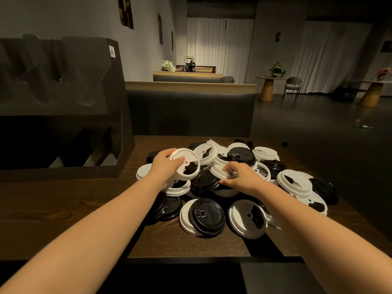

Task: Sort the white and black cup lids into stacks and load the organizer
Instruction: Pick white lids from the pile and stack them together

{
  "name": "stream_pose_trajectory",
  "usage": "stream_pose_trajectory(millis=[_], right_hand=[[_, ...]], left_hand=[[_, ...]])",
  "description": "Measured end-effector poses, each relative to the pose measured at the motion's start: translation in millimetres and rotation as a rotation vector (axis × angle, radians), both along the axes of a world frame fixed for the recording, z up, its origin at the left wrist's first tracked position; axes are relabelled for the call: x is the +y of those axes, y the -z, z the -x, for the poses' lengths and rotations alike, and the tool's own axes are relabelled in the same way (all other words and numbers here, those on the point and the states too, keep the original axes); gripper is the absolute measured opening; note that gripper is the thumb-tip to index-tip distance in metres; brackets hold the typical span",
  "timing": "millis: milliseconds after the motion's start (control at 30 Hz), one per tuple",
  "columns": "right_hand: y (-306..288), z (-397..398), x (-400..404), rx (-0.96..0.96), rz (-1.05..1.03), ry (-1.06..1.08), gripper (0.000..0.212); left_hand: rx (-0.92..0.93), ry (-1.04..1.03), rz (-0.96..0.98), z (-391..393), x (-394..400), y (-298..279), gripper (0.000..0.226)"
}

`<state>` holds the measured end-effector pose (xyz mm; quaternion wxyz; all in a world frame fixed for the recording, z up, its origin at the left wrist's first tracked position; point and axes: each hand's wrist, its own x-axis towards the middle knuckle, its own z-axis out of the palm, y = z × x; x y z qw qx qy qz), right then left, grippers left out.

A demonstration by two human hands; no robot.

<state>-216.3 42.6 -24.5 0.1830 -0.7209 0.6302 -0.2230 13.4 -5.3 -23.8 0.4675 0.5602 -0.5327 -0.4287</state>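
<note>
Showing no legible writing: organizer [63,98] sticker [112,52].

No legible text on anything.

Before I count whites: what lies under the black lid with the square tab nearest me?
A white plastic lid lies under the black plastic lid with the square tab, showing only as a crescent at its left. The rest is covered.

Organizer [63,102] cut off left; lower lids [203,183] buried.
</note>
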Motion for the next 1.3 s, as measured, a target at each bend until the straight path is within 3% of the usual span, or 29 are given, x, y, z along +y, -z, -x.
stream_pose_trajectory(millis=[200,333,400,467,533,600,667,733,933,1100,1300], right_hand=[[-2.7,-15.5,0.9,0.115,0.221,0.045,0.042],[-15.6,-65.4,3.2,-0.023,0.366,0.023,0.033],[-22.9,-102.8,2.8,-0.194,0.279,-0.037,0.035],[-27.0,-141.0,3.2,-0.33,0.107,-0.13,0.039],[-25.3,-177.6,5.3,-0.374,-0.039,-0.215,0.042],[-17.6,-211.2,9.5,-0.4,-0.095,-0.249,0.042],[-4.6,-240.7,12.9,-0.473,-0.135,-0.235,0.041],[10.4,-264.3,15.1,-0.506,-0.19,-0.237,0.043],[48.0,-307.8,25.0,-0.253,-0.211,-0.37,0.048],[58.8,-317.0,24.9,-0.032,-0.049,-0.411,0.052],[64.9,-315.7,23.1,0.04,0.015,-0.393,0.039]], left_hand=[[0.121,-0.116,-0.018,-65.5,-6.1,-11.3,0.047],[0.118,-0.146,-0.055,-101.9,-0.3,-5.7,0.064],[0.099,-0.126,-0.066,-109.6,6.7,-6.2,0.063],[0.051,-0.073,-0.064,-115.7,19.8,-10.3,0.047],[0.026,-0.117,-0.042,-127.3,24.7,-11.1,0.036],[0.029,-0.248,-0.081,-140.7,29.3,-12.7,0.037],[-0.093,-0.335,-0.149,-159.4,36.6,-7.8,0.047],[-0.246,-0.247,-0.128,-179.1,44.0,6.8,0.052],[-0.644,-0.052,-0.208,-230.4,75.6,50.6,0.079],[-0.799,-0.241,-0.156,-253.8,81.8,60.1,0.058],[-0.862,-0.459,-0.087,-277.6,71.3,66.9,0.038]])
